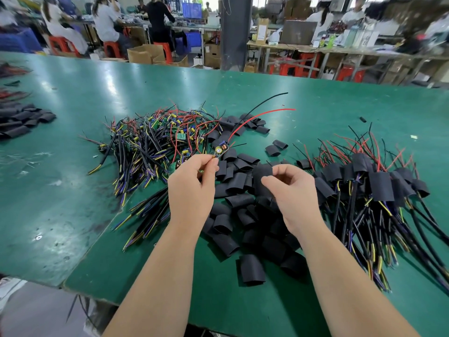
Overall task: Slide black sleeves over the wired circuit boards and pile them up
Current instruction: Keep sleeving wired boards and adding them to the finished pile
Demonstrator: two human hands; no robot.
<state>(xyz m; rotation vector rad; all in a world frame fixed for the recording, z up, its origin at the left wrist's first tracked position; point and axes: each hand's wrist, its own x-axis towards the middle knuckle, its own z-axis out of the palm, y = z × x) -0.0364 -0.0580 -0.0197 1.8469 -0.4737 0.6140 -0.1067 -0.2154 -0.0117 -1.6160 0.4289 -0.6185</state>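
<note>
My left hand pinches a small circuit board with a copper coil, held above the table; its red and black wires arc up to the right. My right hand pinches a black sleeve just right of the board. Loose black sleeves lie scattered under and between my hands. A tangled heap of bare wired boards sits to the left. On the right lies the pile of sleeved boards with their cables trailing toward me.
The green table has a seam running toward its front edge. More black sleeves lie at the far left. One stray sleeve sits at the right back. People work at benches beyond the table.
</note>
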